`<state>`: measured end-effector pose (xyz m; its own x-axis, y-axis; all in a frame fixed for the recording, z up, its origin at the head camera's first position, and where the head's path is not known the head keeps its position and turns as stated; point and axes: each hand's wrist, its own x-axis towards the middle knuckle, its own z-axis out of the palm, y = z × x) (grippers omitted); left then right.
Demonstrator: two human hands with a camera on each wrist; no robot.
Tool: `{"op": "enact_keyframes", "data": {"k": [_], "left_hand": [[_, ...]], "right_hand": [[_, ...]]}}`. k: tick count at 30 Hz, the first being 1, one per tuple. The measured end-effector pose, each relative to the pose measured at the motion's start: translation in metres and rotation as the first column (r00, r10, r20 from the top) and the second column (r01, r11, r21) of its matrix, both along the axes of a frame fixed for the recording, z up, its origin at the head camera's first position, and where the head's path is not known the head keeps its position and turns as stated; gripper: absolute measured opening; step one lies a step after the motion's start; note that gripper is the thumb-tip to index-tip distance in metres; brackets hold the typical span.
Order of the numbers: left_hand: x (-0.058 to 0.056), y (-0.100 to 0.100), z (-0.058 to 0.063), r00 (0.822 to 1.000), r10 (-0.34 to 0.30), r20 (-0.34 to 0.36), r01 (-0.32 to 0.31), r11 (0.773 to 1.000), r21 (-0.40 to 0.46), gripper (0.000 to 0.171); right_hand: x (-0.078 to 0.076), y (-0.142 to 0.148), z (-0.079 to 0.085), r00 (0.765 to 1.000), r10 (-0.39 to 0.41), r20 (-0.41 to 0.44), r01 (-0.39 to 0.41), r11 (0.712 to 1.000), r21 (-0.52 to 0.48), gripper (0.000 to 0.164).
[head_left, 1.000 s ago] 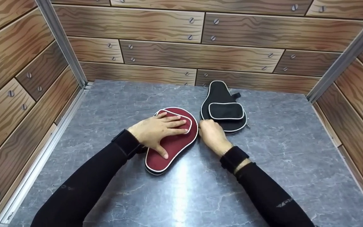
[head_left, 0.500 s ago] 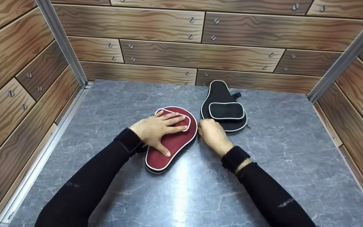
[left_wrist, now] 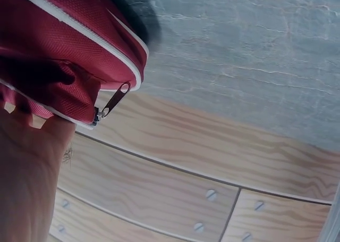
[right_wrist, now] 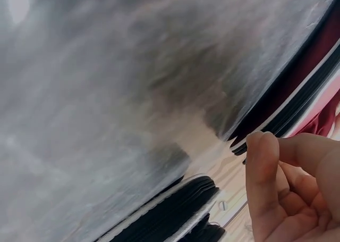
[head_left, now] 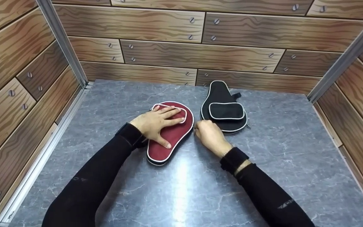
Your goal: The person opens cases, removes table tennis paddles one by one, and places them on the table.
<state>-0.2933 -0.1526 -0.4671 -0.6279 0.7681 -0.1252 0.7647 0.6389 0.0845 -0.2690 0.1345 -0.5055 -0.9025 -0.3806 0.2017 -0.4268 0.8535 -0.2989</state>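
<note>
A red paddle-shaped table tennis bat case [head_left: 161,153] with white piping lies on the grey surface. My left hand [head_left: 156,124] rests on it, fingers spread across its front pocket. In the left wrist view, a metal zipper pull [left_wrist: 116,99] hangs at the pocket's corner. My right hand [head_left: 211,135] is at the case's right edge, thumb and forefinger pinched together. The right wrist view shows these fingertips [right_wrist: 263,146] at the zipper seam [right_wrist: 313,88]; they pinch what seems to be its zipper pull, hidden between them.
A black paddle-shaped case [head_left: 217,93] with a front pocket lies just behind the right hand, near the back wall. Wood-patterned walls [head_left: 156,26] with metal corner posts enclose the grey surface [head_left: 282,135] at the back and sides.
The red case has slid slightly away from me and turned a little under my left hand, which moved with it. My right hand has shifted slightly left. The black case stays put.
</note>
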Motion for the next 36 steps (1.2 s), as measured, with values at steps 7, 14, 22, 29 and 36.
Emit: {"op": "enact_keyframes", "data": {"k": [7,14,22,29,36], "left_hand": [[-0.008,0.0,0.0,1.0,0.023,0.013,-0.024,0.999,0.049,0.116],[-0.014,0.003,0.001,0.997,0.076,0.029,-0.078,0.995,0.056,0.117],[-0.023,0.006,0.001,0.991,0.124,0.044,-0.127,0.99,0.067,0.117],[-0.03,0.01,0.002,0.986,0.154,0.063,-0.158,0.985,0.072,0.117],[-0.032,0.014,0.006,0.98,0.184,0.076,-0.189,0.98,0.066,0.116]], "right_hand": [[0.003,-0.006,0.001,1.0,0.025,-0.012,-0.025,1.0,-0.013,0.01],[-0.006,-0.006,-0.017,0.997,0.07,-0.044,-0.072,0.996,-0.049,0.009],[-0.012,-0.011,-0.029,0.985,0.127,-0.114,-0.131,0.991,-0.029,0.01],[0.007,-0.021,-0.004,0.992,0.12,-0.028,-0.121,0.991,-0.058,0.007],[-0.01,-0.016,-0.029,0.985,0.159,-0.066,-0.162,0.986,-0.046,0.007]]}}
